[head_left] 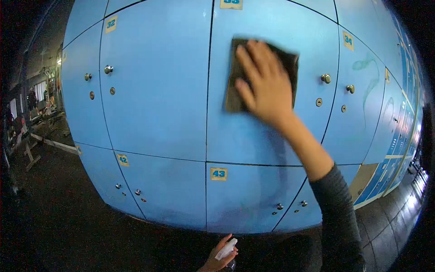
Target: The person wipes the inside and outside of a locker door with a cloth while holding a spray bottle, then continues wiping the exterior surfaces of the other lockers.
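My right hand (267,86) holds a dark cloth (288,61) flat against a blue locker door (253,140), pinning it there with spread fingers. A knob (326,78) and a keyhole lock (319,102) are on that door, right of the cloth. Low in the view, my left hand (216,258) is wrapped round a spray bottle (226,249) with a white trigger head. Most of the bottle's body is cut off or lost in the dark.
Blue lockers with yellow number labels surround the door, including locker 32 (154,81), locker 34 (362,104) and locker 43 (244,195). Several knobs stick out from them. Dark floor tiles (389,226) lie at right. Gym-like equipment (41,131) shows at far left.
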The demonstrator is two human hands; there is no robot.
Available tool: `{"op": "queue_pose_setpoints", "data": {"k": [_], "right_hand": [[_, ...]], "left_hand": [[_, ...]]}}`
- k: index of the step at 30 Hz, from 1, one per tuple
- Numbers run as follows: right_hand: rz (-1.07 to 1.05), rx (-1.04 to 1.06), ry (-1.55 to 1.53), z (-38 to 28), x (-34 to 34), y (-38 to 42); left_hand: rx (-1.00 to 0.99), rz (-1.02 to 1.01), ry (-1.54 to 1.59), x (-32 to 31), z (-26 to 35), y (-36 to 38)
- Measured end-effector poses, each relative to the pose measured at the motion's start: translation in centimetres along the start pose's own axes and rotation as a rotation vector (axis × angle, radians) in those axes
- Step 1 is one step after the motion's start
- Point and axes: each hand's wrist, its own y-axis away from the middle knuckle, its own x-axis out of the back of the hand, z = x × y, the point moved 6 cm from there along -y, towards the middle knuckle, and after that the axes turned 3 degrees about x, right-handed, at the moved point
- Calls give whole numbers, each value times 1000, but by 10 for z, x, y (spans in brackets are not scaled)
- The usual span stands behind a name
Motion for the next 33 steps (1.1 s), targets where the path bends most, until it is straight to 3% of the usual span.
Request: {"op": "queue_pose_setpoints", "data": {"k": [4,6,8,10,13,14,17,20,23,25,27,31,33], "right_hand": [[-494,292,-317,-80,-11,93],[-782,462,-420,-105,-17,140],[-839,582,-482,-109,-18,153],[-711,707,-459,-104,-16,137],[-593,550,-564,-67,-18,74],[-589,501,-396,-57,-17,45],[-57,434,-140,-11,-7,-35],[130,251,75,43,-16,-93],[28,-26,114,59,-2,-119],[119,-17,166,49,-1,-111],[263,71,176,41,-10,-87],[-131,115,-132,-18,-3,-5],[-357,250,-289,-56,-8,59]], "left_hand": [[7,3,-63,3,-6,3],[-67,78,-126,-11,29,12],[-131,104,-197,-16,41,15],[-184,79,-277,-15,39,13],[-119,134,-202,-15,43,13],[-110,130,-182,-14,40,12],[-53,117,-154,-12,30,11],[-40,106,-185,-11,35,10],[-132,123,-208,-13,46,17],[-132,176,-231,-14,44,11],[-82,31,-142,-3,9,5],[-154,-30,-158,3,-15,2],[-42,17,-36,-4,1,10]]}}
